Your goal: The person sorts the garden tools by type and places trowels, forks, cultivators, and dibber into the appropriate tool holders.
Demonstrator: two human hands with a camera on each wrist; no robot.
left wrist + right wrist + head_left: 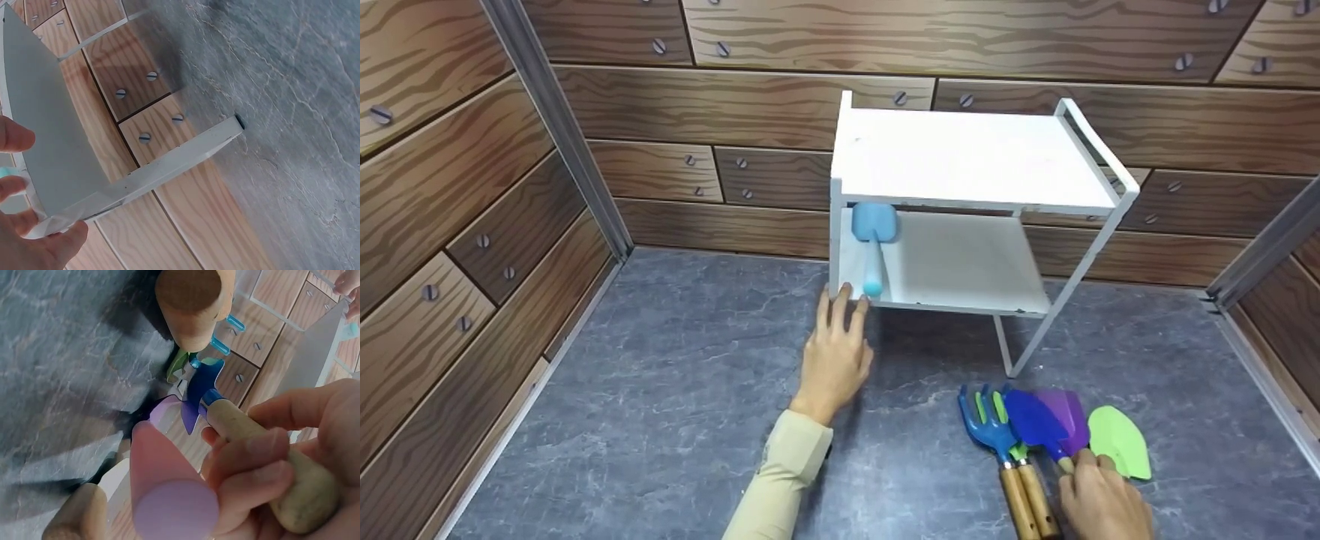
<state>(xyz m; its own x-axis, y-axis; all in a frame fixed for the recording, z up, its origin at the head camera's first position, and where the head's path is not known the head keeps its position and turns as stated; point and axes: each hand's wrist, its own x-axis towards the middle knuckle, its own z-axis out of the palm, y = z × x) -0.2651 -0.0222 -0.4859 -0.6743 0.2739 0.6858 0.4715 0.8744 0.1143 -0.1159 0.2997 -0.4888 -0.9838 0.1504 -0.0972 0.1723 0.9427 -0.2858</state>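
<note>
At the front-left corner of a white two-tier shelf (952,157), my left hand (834,367) touches the lower tier's edge and leg with its fingers extended. A light blue toy shovel (874,247) lies on that lower tier, its handle end just by the fingertips. My right hand (1106,499) grips the wooden handle (247,427) of a dark blue trowel (1035,420) above other garden tools. These are a blue hand fork (990,431), a green-pronged tool (1018,452) mostly covered, a purple shovel (1069,416) with a pink handle (163,461), and a light green shovel (1119,442).
Wood-pattern panels (735,105) close in the back and sides. The shelf stands on a grey marbled floor (660,390), near the back panel. Its upper tier has a raised side rail (1099,146) on the right. Metal posts (559,124) mark the corners.
</note>
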